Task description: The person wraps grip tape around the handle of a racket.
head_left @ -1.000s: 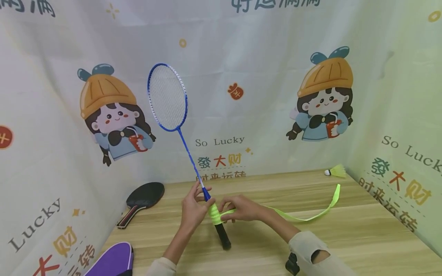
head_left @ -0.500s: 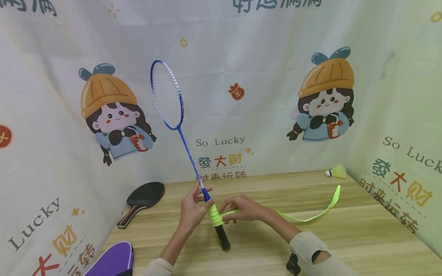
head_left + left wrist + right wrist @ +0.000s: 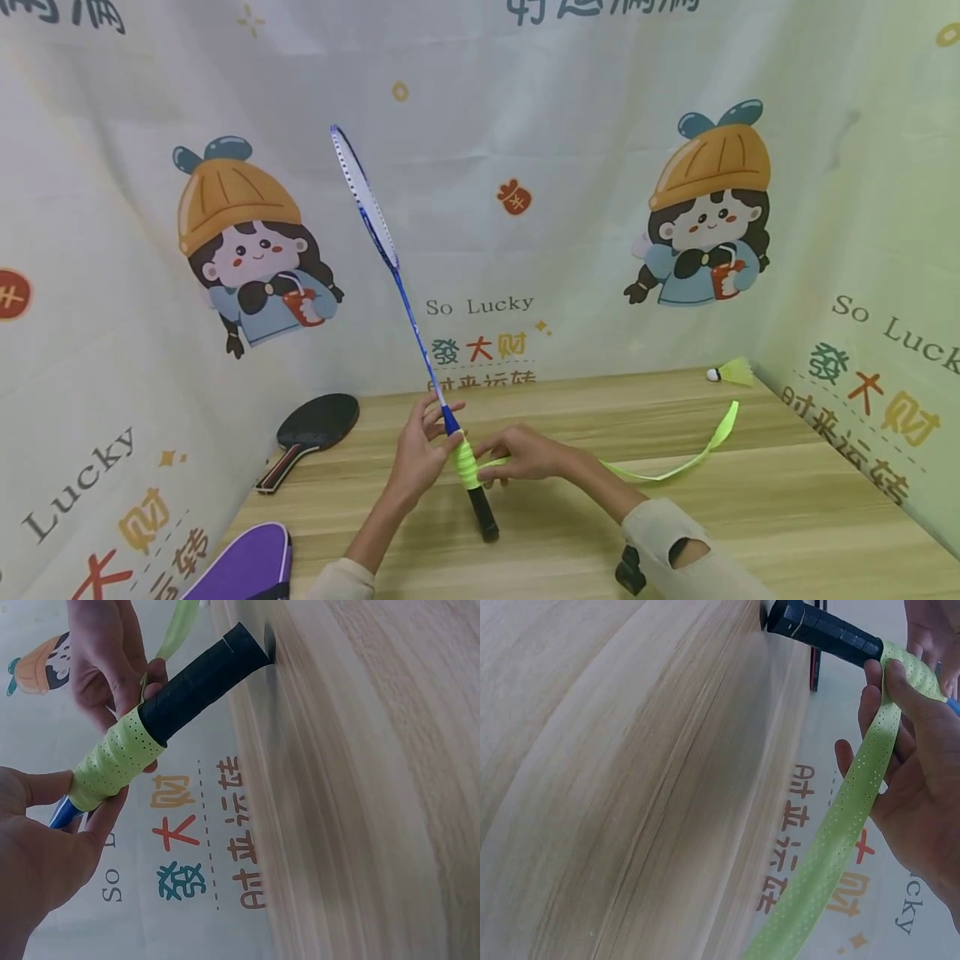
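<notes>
A blue and white badminton racket stands tilted to the left, its head nearly edge-on in the head view. My left hand grips it where the blue cone meets the top of the handle. Perforated yellow-green grip tape is wound round the upper handle; the lower black handle is bare of it, its butt at or close to the tabletop. Between thumb and fingers my right hand pinches the tape right beside the handle. From there the loose tape trails off to the right, under the forearm.
On the wooden table, a black table tennis bat lies at the left. A purple case is at the front left. A yellow shuttlecock lies at the far right. Printed cloth walls surround the table.
The racket has turned about its shaft, its head going from nearly face-on to nearly edge-on. Both hands stay at the handle, and the tape remains pinched in my right hand.
</notes>
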The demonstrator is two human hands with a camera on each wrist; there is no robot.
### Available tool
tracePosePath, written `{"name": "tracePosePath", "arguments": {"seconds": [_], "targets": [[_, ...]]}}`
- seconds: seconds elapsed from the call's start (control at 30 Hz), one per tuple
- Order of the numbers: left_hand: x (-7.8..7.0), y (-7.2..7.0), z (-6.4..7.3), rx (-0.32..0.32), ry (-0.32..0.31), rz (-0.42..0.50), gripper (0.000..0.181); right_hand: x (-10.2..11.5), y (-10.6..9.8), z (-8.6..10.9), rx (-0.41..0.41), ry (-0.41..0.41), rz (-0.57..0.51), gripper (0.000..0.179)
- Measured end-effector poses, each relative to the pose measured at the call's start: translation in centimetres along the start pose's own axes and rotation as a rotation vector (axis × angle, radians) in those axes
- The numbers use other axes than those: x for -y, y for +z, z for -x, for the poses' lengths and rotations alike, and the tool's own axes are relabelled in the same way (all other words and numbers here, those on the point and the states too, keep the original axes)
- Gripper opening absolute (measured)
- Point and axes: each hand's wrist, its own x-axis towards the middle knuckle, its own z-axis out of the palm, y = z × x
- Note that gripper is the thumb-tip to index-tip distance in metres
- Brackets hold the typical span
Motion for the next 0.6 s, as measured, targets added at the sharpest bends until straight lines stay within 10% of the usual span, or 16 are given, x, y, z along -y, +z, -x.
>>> {"name": "tracePosePath", "arguments": {"seconds": [0.27,0.6], "targets": [[0.22,0.05,0.03,0.019,-0.055,0.126,0.058,0.59,0.44,-0.06,0.032,0.008,-0.016,0.035],[-0.08,0.33,-0.17,-0.066,-0.007,-0.104,0.055,0.22,0.47,-0.08,-0.052,0.106,-0.046,0.025]]}}
